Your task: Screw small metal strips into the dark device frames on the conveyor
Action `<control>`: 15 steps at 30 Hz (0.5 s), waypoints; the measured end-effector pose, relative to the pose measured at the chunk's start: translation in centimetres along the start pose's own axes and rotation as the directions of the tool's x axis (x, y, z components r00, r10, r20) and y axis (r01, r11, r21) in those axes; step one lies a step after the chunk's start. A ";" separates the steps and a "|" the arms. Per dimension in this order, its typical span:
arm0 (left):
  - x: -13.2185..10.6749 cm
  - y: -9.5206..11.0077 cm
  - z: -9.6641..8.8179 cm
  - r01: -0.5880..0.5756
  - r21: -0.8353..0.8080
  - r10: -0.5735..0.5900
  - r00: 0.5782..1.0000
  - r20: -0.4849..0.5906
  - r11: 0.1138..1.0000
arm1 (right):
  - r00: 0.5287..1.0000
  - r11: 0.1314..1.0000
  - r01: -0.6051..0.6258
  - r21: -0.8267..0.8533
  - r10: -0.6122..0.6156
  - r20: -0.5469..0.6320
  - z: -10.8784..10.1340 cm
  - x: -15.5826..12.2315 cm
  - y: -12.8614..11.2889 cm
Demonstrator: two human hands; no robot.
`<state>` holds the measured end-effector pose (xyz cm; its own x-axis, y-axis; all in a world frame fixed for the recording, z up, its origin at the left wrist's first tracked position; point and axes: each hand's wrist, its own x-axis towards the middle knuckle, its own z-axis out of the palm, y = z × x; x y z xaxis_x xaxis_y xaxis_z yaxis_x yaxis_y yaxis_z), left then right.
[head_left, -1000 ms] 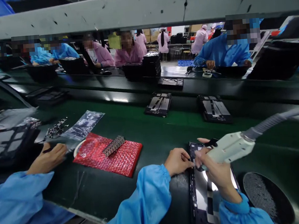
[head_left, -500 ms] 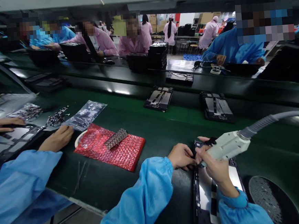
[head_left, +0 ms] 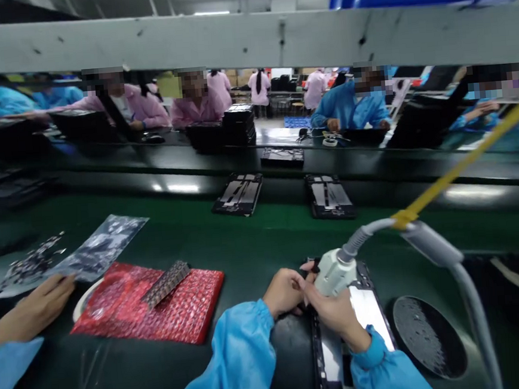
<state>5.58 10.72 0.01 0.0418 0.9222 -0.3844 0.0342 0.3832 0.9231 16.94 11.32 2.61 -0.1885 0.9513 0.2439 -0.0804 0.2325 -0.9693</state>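
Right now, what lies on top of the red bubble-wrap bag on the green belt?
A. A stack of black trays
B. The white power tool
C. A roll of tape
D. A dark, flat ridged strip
D: a dark ridged strip lies slanted across the red bubble-wrap bag, while the white power tool is in the right hand.

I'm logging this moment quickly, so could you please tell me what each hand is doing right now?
Left hand: fingers curled, resting at the top edge of the dark panel; whether it grips anything cannot be told.
Right hand: closed around the white power tool.
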 end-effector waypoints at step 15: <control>-1.1 0.6 0.4 0.094 0.270 -0.092 0.996 -0.020 0.958 | 0.852 0.990 0.142 -0.015 -0.130 -0.507 -19.2 -0.2 -0.8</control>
<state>5.94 9.87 0.99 0.0188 0.8838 -0.4676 0.3067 0.4400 0.8440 35.86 14.88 2.70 0.3458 0.8830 0.3173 -0.0918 0.3684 -0.9251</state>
